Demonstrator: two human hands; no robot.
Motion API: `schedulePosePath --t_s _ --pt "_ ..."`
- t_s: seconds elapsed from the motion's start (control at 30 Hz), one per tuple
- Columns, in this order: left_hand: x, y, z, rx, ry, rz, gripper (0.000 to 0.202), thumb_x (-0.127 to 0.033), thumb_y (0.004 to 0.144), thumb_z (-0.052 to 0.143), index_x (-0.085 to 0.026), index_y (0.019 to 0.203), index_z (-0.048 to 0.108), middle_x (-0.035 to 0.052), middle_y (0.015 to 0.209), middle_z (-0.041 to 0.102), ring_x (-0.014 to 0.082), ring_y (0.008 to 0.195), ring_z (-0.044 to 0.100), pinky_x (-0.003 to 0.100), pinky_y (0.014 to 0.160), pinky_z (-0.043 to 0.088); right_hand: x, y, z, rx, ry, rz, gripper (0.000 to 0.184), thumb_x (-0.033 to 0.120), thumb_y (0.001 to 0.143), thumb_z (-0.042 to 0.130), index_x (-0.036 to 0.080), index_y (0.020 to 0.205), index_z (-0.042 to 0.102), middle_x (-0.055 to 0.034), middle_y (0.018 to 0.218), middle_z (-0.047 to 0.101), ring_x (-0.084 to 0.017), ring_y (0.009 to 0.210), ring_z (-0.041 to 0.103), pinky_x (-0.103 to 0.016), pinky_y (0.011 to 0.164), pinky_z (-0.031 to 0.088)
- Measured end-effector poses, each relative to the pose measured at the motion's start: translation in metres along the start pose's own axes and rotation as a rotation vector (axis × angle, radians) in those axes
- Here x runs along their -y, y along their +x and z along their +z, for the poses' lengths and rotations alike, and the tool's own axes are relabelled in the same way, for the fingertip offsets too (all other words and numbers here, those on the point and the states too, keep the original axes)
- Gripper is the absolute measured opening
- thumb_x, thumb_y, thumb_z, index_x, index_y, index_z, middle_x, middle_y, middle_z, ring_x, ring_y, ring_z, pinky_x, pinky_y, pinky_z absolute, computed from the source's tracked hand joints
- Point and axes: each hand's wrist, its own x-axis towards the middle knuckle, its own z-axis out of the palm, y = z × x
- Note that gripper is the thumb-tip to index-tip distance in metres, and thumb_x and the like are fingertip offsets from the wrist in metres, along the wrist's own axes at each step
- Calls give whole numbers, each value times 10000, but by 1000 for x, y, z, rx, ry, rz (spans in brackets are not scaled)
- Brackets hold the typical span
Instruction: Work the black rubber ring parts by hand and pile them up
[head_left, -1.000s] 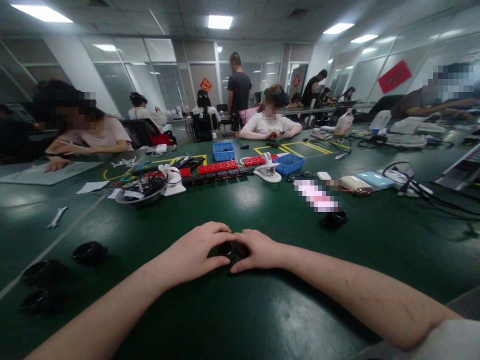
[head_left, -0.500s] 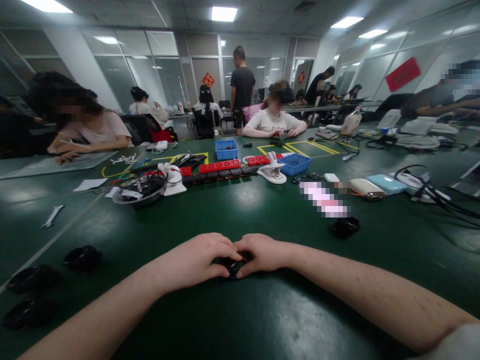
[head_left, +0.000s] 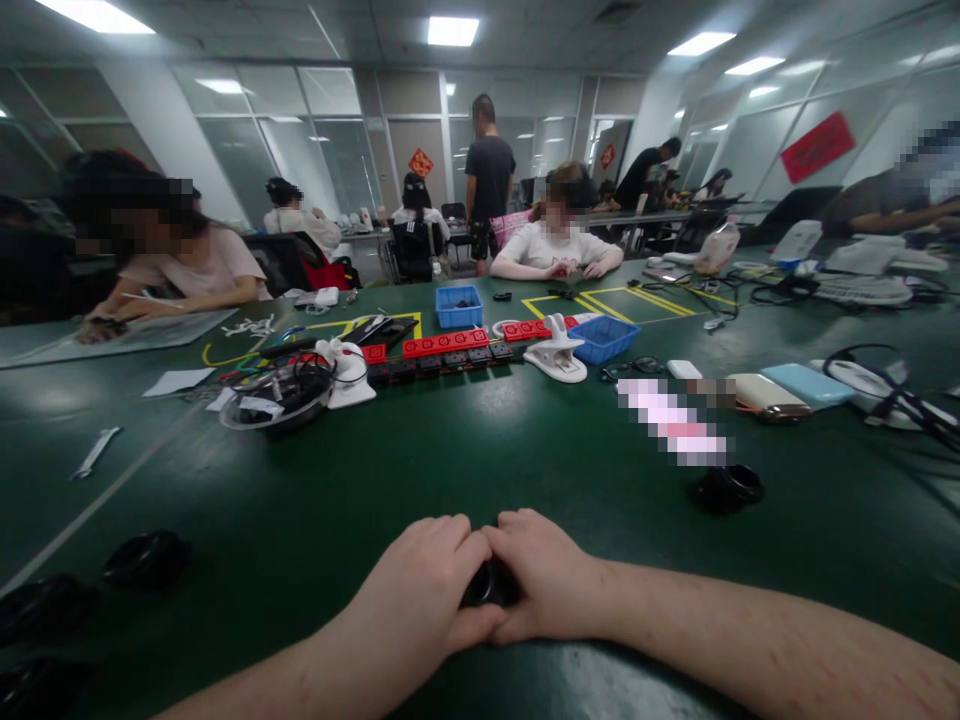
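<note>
Between my two hands, low on the green table (head_left: 360,490), is a small glossy black part (head_left: 491,584), mostly covered by my fingers. My left hand (head_left: 431,575) curls around its left side, thumb in front. Around the right side wraps my right hand (head_left: 547,575), and the thumbs and fingertips of both hands meet. What kind of part it is I cannot make out. Several black ring-shaped parts lie nearby: one black ring (head_left: 729,489) to the right, and a black ring (head_left: 147,560) with others at the left edge.
Farther back stand a metal bowl (head_left: 274,412) of cables, a white clip stand (head_left: 556,352), red power strips (head_left: 445,344) and blue bins (head_left: 604,341). A wrench (head_left: 96,453) lies left; a light-blue case (head_left: 807,385) lies right. Other people sit across the table.
The view has tilted and come closer, so the table things sit lower in it. Both hands have closed more tightly around the black part.
</note>
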Motion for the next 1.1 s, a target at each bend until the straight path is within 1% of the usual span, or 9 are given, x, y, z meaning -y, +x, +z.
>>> schedulePosePath --t_s 0.1,0.17,0.27,0.33,0.5,0.67,0.87,0.97,1.1 --pt "8 -4 -6 -35 -112 77 468 -403 649 748 -190 1033 588 55 1004 582 252 920 521 399 821 421 -6 1 -6 16 79 -78 546 491 600 718 183 1027 576 -18 771 601 -169 672 500 -269 616 350" --pt "15 -8 -14 -12 -213 146 589 -389 612 778 -260 1136 542 36 1120 546 249 1010 502 382 877 406 -12 2 -11 60 136 -146 450 416 638 726 198 1007 585 16 717 587 -139 637 483 -242 601 337" --pt "23 -11 -26 74 -285 236 526 -209 710 714 -356 1176 518 -9 1187 525 210 1072 496 325 909 396 -18 4 -17 125 185 -222 237 344 691 706 185 830 599 46 644 556 -115 624 475 -221 600 324" --pt "26 -10 -30 112 -275 269 481 -97 762 631 -373 1146 545 -36 1190 539 182 1077 503 296 920 382 -20 5 -18 140 204 -239 204 325 700 701 182 795 589 55 635 546 -108 623 475 -216 605 321" --pt "25 -8 -27 123 -232 261 463 -51 788 585 -346 1142 536 -45 1071 594 152 965 553 256 831 405 -18 6 -17 135 215 -206 199 303 692 708 177 726 558 64 614 520 -99 613 453 -208 603 311" --pt "20 -9 -19 75 -155 236 360 -104 773 629 -286 1079 571 -16 1002 602 179 906 566 285 791 415 -10 4 -10 66 137 -138 324 407 634 728 173 784 563 37 653 535 -120 629 477 -223 592 319" --pt "6 -7 -10 38 27 29 275 -333 720 710 -145 894 608 44 852 622 235 799 581 350 730 442 2 2 3 -22 -28 -35 493 530 589 701 152 881 575 -38 744 590 -193 695 527 -290 643 364" --pt "6 -7 -6 -37 74 48 351 -423 691 713 -130 848 601 50 820 606 242 774 569 378 732 442 2 1 5 -33 -51 -36 561 601 598 664 143 908 570 -55 758 602 -208 699 536 -306 646 372" --pt "14 -11 -15 -85 -3 162 485 -481 646 727 -169 991 589 53 982 584 255 908 540 390 808 424 -5 1 -1 -14 29 -145 668 633 584 659 149 1031 545 -56 826 614 -201 709 541 -303 653 381"
